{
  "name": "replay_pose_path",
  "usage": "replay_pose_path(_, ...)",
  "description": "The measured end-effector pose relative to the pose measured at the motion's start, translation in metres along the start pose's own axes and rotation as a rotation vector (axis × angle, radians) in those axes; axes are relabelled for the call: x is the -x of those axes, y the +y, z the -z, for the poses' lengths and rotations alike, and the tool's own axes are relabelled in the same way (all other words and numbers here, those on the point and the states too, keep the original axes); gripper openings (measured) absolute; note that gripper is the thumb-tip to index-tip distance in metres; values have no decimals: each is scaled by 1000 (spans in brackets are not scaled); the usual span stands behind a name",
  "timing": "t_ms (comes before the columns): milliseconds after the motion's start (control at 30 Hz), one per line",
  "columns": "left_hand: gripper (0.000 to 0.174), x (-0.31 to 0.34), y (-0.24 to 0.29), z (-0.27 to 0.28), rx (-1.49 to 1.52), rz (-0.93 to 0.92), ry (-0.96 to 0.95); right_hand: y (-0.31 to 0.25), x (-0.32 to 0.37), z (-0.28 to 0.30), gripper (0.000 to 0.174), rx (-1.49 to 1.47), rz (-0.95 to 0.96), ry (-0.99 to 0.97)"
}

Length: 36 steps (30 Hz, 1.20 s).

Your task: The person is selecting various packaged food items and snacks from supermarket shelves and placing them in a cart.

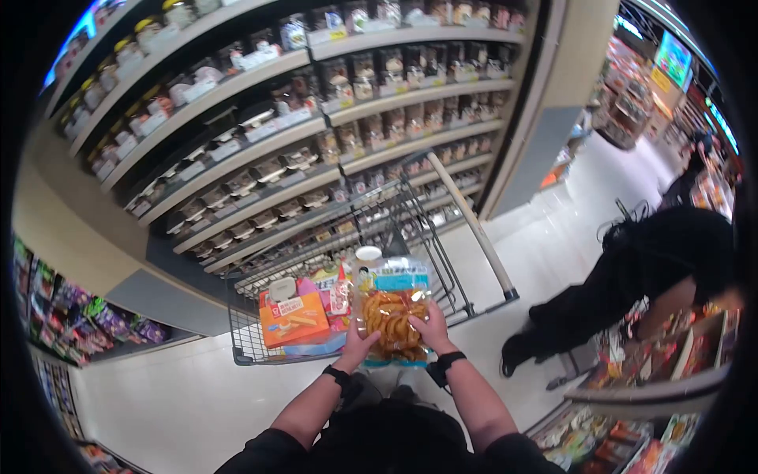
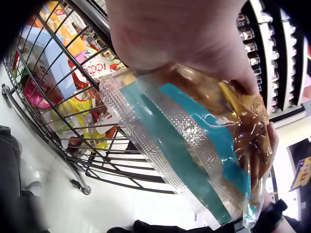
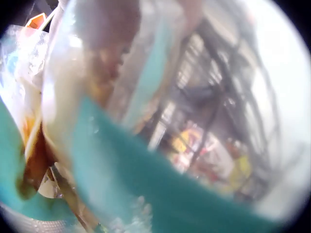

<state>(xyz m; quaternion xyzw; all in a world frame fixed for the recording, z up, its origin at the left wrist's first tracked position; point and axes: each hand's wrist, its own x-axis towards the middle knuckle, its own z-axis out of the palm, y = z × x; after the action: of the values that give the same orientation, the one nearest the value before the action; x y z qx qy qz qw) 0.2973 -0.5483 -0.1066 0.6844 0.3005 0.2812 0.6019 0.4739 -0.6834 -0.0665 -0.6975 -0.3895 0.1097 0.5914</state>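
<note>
A clear plastic food bag point(image 1: 395, 316) with teal bands and brown, glossy pieces inside is held up before the person's chest. The left hand point(image 1: 359, 347) grips its left side, thumb across the front. On the opposite side the right hand point(image 1: 433, 328) holds the bag, its thumb also over the front and its fingers hidden behind. In the left wrist view, the left hand point(image 2: 180, 36) lies over the bag point(image 2: 209, 131), whose crimped edge faces the camera. Blurred teal film of the bag point(image 3: 131, 174) fills much of the right wrist view.
A wire shopping cart point(image 1: 237, 336) stands just beyond the bag, with an orange box point(image 1: 294, 320) and several packages inside. Shelves of jars point(image 1: 395, 71) rise behind it. At the right are a person in dark clothes point(image 1: 632, 268) and a display of packaged goods point(image 1: 616, 442).
</note>
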Motion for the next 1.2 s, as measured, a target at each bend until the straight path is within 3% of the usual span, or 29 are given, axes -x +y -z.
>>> replay_pose_path(67,67,8,-5,-5,238,191,-151,4,17,2,39,-9,-50,15)
replay_pose_path(133,70,14,-6,0,230,245,-98,20,21,-8,39,-20,-28,-34)
replay_pose_path(200,75,17,-9,-5,214,300,-112,33,25,-5,39,-118,-179,-76)
replay_pose_path(333,77,17,-1,-17,185,286,-150,23,26,9,37,-66,-37,15)
replay_pose_path(433,75,23,5,-20,92,265,-113,35,33,8,37,-91,-61,9)
replay_pose_path(567,73,12,-36,-16,59,223,-142,39,32,5,35,-93,-68,22)
replay_pose_path(733,69,16,10,-18,297,295,-185,27,25,11,33,-108,-47,-1)
replay_pose_path(867,69,11,-22,-19,254,174,-156,27,24,9,36,-49,-49,-8)
replay_pose_path(1033,70,22,9,-25,274,199,-117,50,27,7,38,-98,-74,7)
replay_pose_path(1200,67,9,2,-31,357,131,-105,36,11,11,36,-113,-81,-17)
